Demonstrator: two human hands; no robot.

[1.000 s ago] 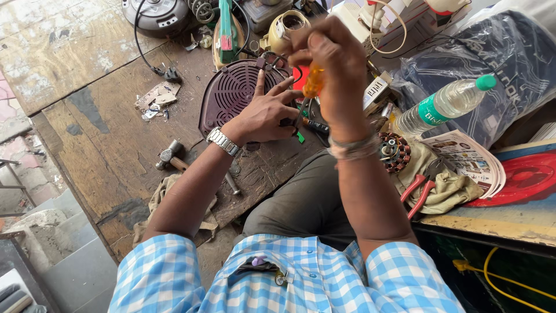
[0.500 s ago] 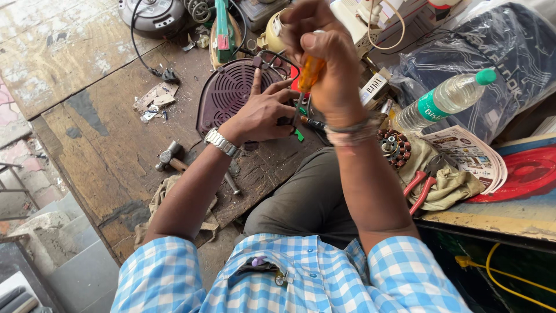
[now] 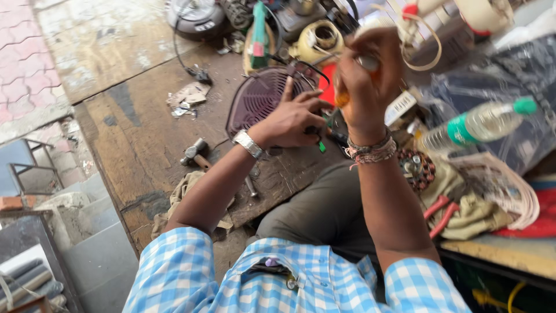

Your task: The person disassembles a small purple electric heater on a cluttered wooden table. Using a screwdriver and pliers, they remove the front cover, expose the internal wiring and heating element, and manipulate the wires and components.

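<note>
We are finding the orange-handled screwdriver standing nearly upright, its handle showing just below the right hand, which is clenched around it. Lower and to the left, the left hand is pinching a small part by the maroon fan grille on the counter. Against the earlier frame, the right hand is sitting slightly lower.
</note>
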